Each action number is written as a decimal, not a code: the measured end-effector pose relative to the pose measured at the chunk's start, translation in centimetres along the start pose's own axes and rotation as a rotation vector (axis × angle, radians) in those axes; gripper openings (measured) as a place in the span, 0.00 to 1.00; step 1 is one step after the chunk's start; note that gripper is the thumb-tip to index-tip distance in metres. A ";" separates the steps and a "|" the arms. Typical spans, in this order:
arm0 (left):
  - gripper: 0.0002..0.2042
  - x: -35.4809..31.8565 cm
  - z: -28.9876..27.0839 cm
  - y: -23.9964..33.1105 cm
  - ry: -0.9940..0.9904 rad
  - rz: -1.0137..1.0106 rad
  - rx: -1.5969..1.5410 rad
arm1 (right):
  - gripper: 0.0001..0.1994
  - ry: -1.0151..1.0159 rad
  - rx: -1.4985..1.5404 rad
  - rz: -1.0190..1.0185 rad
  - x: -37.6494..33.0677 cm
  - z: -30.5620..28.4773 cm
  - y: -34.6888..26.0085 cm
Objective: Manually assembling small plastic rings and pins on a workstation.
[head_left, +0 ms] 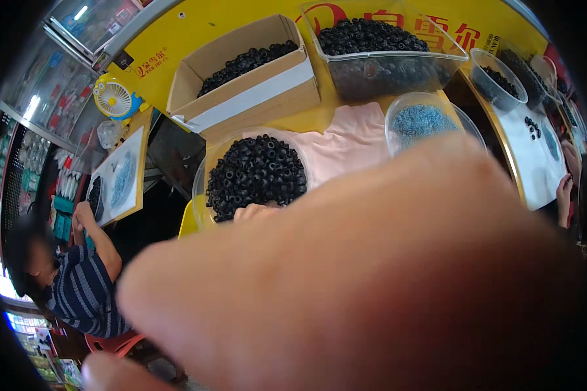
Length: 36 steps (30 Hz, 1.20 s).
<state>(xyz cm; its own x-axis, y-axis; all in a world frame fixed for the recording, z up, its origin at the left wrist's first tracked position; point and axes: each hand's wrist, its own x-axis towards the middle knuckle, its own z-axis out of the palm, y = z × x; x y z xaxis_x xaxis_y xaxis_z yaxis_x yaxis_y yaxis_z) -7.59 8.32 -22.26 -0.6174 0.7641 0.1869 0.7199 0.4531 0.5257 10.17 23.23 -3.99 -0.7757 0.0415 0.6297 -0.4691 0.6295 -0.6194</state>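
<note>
My right hand [346,260] is raised very close to the camera. It is large and blurred, covering most of the lower middle and right of the view; whether it holds anything does not show. Just past its upper edge a small part of my left hand [257,212] appears, at the near rim of a clear round tub [200,189]. That tub is heaped with small black ring-shaped pieces [257,173]. The left fingers are mostly hidden behind the right hand. A pale pink cloth [352,140] lies beside the tub. Right of it, another clear bowl [390,127] holds small blue pieces [424,124].
Behind stand a cardboard box [254,98] and a clear bin [391,77], both holding black pieces. At left a person [88,280] sits at a side table [137,189] with a yellow-and-blue fan [116,98] near it. Another table [525,150] is at right, with another person's hand [563,195].
</note>
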 end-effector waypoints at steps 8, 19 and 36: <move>0.09 -0.8 0.3 0.1 0.015 -0.025 0.028 | 0.21 -0.006 -0.076 0.013 0.2 0.0 0.5; 0.07 -0.7 -1.1 2.3 0.090 -0.053 -0.086 | 0.21 -0.008 -0.135 0.023 0.3 -0.1 1.0; 0.05 -1.2 -1.7 3.2 0.151 0.087 -0.222 | 0.20 0.030 -0.230 0.007 0.7 -0.4 1.5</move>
<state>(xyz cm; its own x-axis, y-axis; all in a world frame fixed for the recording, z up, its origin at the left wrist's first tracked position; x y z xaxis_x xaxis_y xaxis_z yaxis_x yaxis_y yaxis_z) -5.08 8.14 -19.40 -0.6088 0.7111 0.3518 0.6953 0.2647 0.6681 9.08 24.48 -4.32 -0.7638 0.0672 0.6420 -0.3529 0.7892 -0.5026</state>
